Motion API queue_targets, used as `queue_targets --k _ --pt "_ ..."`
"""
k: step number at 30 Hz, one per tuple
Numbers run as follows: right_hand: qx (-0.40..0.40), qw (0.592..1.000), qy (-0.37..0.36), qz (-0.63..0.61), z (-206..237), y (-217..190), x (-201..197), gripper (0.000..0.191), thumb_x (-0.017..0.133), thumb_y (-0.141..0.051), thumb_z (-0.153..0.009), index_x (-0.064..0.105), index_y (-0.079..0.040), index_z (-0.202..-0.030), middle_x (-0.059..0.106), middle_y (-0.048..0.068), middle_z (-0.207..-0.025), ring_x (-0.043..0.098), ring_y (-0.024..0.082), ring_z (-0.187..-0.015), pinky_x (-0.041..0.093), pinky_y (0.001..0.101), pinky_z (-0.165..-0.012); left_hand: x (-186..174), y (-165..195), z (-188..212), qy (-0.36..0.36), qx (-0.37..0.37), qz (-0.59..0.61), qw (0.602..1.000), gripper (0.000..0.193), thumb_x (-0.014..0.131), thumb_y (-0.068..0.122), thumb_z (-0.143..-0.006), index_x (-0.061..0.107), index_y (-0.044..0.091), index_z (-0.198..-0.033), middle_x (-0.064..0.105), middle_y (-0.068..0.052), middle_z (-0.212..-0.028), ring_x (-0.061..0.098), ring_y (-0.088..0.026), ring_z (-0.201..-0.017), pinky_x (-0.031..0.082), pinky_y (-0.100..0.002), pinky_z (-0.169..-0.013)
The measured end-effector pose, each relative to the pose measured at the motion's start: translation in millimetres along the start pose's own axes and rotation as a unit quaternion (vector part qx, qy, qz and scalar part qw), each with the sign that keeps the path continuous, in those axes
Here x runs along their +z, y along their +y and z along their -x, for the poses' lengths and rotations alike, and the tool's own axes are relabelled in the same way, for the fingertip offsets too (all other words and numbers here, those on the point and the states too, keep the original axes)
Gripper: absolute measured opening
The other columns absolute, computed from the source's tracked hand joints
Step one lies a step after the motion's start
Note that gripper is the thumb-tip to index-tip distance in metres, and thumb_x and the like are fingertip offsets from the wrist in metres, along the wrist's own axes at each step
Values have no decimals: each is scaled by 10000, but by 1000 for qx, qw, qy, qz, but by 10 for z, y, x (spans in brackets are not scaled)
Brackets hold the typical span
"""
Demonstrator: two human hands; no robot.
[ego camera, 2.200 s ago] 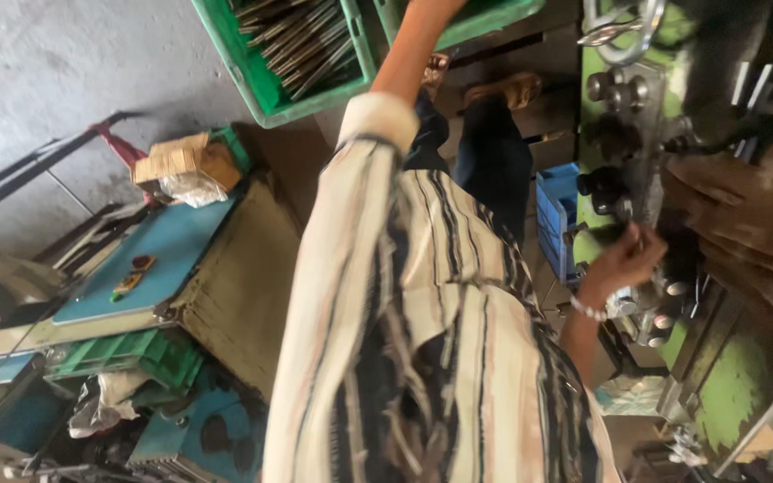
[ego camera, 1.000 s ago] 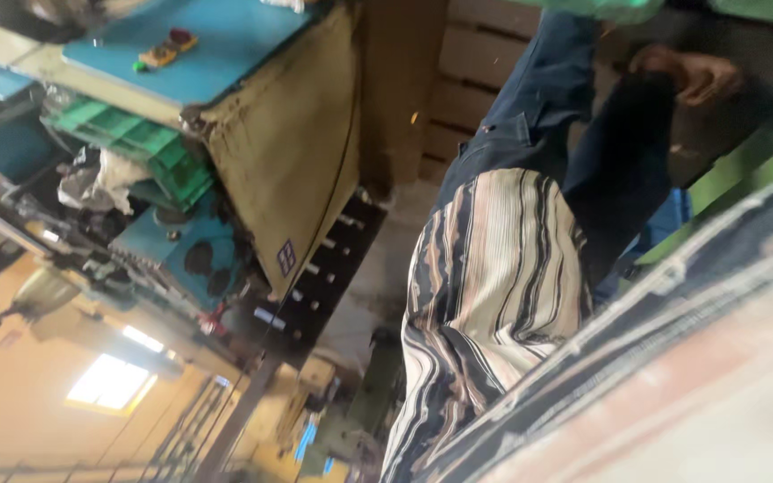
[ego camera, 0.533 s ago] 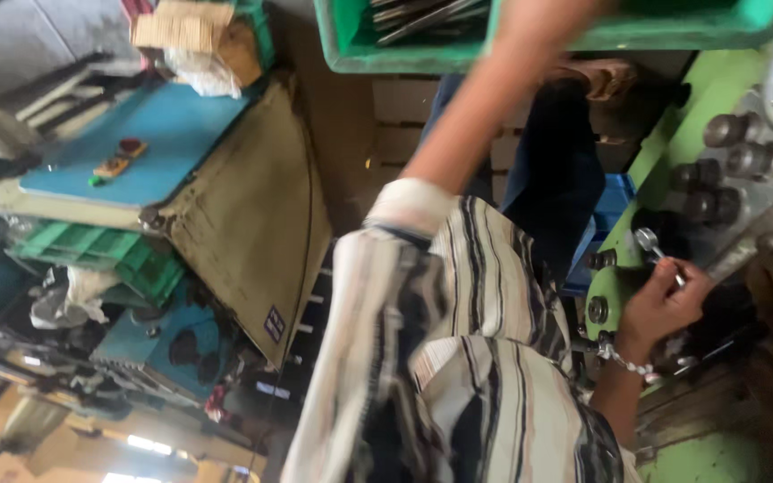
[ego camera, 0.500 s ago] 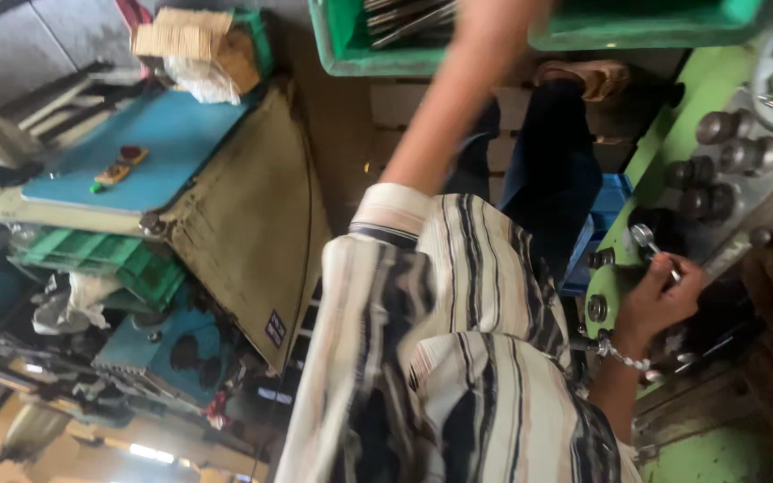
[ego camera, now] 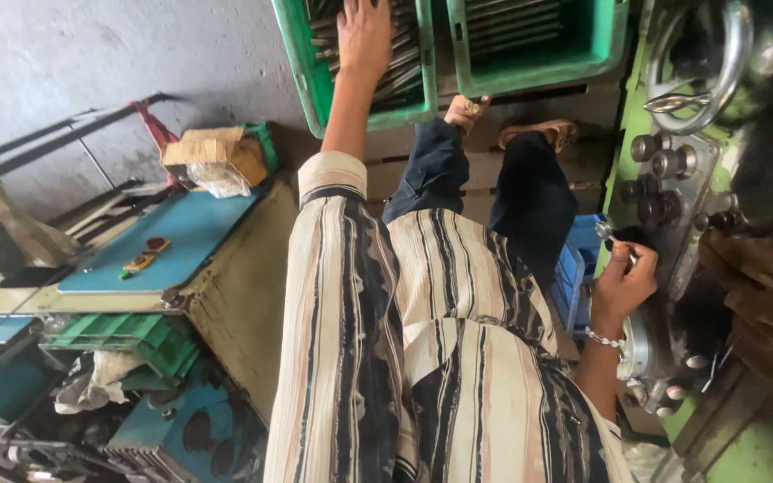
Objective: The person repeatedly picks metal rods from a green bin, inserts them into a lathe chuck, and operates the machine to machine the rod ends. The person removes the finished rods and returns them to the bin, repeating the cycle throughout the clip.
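My left hand reaches forward into a green plastic crate full of long metal rods. Its fingers lie spread on top of the rods, and I cannot see any rod gripped. My right hand, with a bead bracelet at the wrist, is closed around a small shiny metal handle on the front of a green machine. My striped shirt and dark trousers fill the middle of the view, with my sandalled feet on a wooden pallet.
A second green crate stands right of the first. To the left is a blue-topped bench with a cardboard box. Green trays are stacked below it. A blue bin sits by my right leg. The machine carries knobs and a chrome handle.
The view swung away to the left and back. My left arm stays stretched to the crate, with the hand now visible on the rods. My right hand stays at the machine handle.
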State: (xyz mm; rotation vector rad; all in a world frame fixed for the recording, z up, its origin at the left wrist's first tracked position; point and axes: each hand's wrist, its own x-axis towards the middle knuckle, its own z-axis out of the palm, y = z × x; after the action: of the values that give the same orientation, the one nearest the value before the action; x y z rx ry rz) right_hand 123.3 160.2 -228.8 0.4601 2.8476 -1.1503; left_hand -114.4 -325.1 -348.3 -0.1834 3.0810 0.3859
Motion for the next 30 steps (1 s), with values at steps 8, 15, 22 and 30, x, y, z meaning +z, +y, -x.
queue_targets --k 8,15,22,30 --pt "10 998 34 58 -161 -300 77 265 736 -257 -1109 668 -1 -1097 720 163 -926 696 218 -775 538 351 -694 -581 334 78 50 -241 620 745 257 540 194 -1113 652 76 -1311 549 -80 -889 473 -188 -622 348 -389 -523" --pt "-96 975 182 -85 -653 -1189 -92 167 734 -146 -1108 636 -13 -1081 662 116 -887 614 200 -748 497 325 -709 -1095 2387 752 -335 -40 694 636 478 433 398 -1126 669 25 -1310 456 42 -733 415 -59 -590 342 -222 -490" --pt "-236 936 261 -13 -459 -1614 -645 173 748 -122 -1035 643 -10 -1115 708 163 -984 671 296 -787 503 371 -701 -1890 3186 1000 -468 112 638 602 533 473 422 -1108 385 109 -1531 501 41 -762 432 -47 -630 354 -213 -527" --pt "-356 905 218 80 -108 -1527 -947 287 830 -201 -949 636 -8 -1033 702 106 -836 633 279 -623 474 394 -575 -2060 3169 1086 -602 64 615 505 400 485 431 -1077 508 115 -1320 386 46 -705 302 -37 -496 224 -203 -411"
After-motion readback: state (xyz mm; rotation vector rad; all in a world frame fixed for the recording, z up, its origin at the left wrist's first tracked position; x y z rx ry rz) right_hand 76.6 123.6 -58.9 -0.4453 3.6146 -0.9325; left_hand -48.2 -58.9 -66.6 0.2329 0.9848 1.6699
